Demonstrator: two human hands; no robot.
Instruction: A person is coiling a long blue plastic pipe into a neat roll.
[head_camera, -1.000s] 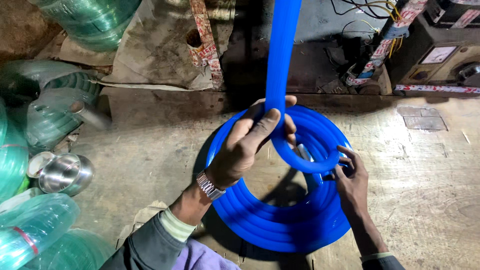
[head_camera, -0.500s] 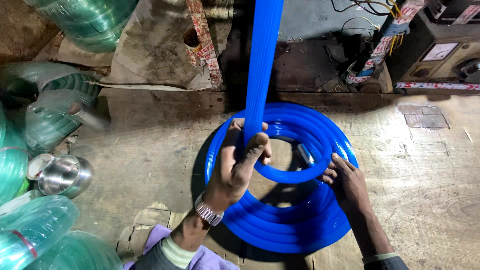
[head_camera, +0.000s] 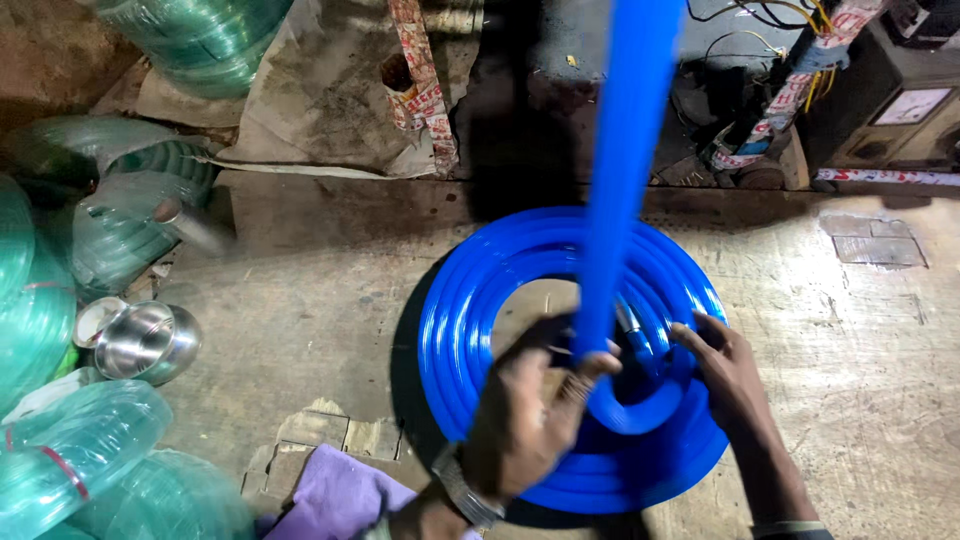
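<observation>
Blue hose coil (head_camera: 470, 330) lies flat on concrete floor (head_camera: 320, 320), many turns already wound. Left hand (head_camera: 525, 420) closed around incoming hose length (head_camera: 625, 170), which runs in from 12 o'clock. Right hand (head_camera: 735, 380) open, fingers pressing coil at 3 o'clock. Hose not fully coiled.

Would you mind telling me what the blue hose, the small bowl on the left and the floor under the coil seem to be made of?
Blue hose: probably flexible plastic, glossy; it bends into tight loops and shows highlights. The left hand grips its free end, the right hand rests on the coil.
Bowl: likely steel, with a mirror-like sheen.
Floor: looks like concrete, matte, grey and stained.
</observation>
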